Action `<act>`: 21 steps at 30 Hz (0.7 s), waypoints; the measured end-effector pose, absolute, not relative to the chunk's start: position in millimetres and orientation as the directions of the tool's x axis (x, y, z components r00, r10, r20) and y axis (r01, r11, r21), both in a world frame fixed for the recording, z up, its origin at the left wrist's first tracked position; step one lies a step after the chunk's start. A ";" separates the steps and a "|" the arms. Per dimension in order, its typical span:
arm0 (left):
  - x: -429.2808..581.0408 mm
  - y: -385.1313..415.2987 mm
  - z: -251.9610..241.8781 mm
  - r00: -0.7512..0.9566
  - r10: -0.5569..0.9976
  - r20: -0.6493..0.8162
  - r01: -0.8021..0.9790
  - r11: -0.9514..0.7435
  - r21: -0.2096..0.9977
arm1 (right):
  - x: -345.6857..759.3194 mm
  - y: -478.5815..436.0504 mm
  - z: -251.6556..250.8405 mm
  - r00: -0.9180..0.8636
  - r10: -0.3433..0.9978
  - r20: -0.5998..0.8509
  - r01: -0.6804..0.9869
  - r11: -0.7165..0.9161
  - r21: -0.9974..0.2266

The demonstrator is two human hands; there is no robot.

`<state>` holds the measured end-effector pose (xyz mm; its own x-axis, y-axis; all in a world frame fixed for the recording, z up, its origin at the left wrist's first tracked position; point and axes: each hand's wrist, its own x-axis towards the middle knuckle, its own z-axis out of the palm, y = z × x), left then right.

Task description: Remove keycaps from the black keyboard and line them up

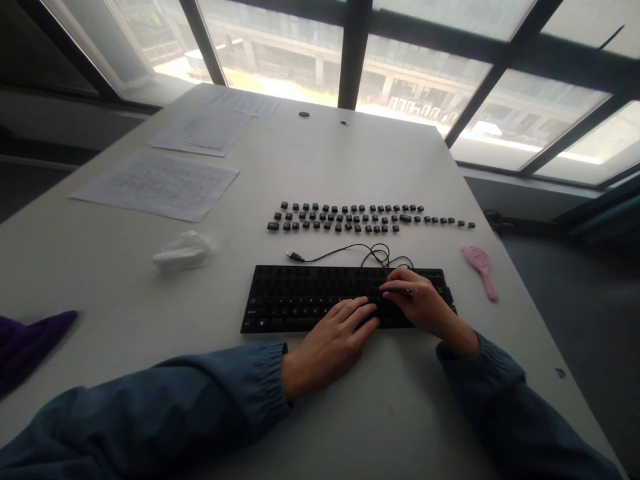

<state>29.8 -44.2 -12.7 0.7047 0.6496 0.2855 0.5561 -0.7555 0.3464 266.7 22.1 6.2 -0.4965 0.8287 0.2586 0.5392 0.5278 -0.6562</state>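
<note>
A black keyboard [300, 297] lies on the white table [350, 160], its cable [350, 252] curled behind it. My left hand [333, 343] rests flat on the keyboard's lower middle, fingers stretched out and together. My right hand [423, 303] is curled over the keyboard's right part, pinching a thin metal tool [400, 291]. Several loose black keycaps [350, 218] lie in rows beyond the keyboard.
A pink brush [481, 267] lies right of the keyboard. A crumpled white tissue [183, 252] and printed sheets [157, 183] sit to the left, purple cloth [30, 340] at the left edge. Windows run along the table's far side.
</note>
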 end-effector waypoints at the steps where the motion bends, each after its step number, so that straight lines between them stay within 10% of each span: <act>1: 29.6 -44.3 -12.2 0.706 0.648 0.285 0.554 -0.757 0.347 | 268.0 21.6 4.9 -0.492 0.829 0.265 0.549 0.532 -0.645; 21: 28.4 -44.8 -13.0 0.713 0.646 0.273 0.551 -0.756 0.353 | 270.5 19.9 -1.4 -0.391 0.848 0.358 0.493 0.521 -0.697</act>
<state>28.4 -44.8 -13.0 0.7128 0.6461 0.2729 0.5506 -0.7565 0.3530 270.5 19.9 -1.4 -0.3908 0.8479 0.3583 0.4929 0.5215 -0.6965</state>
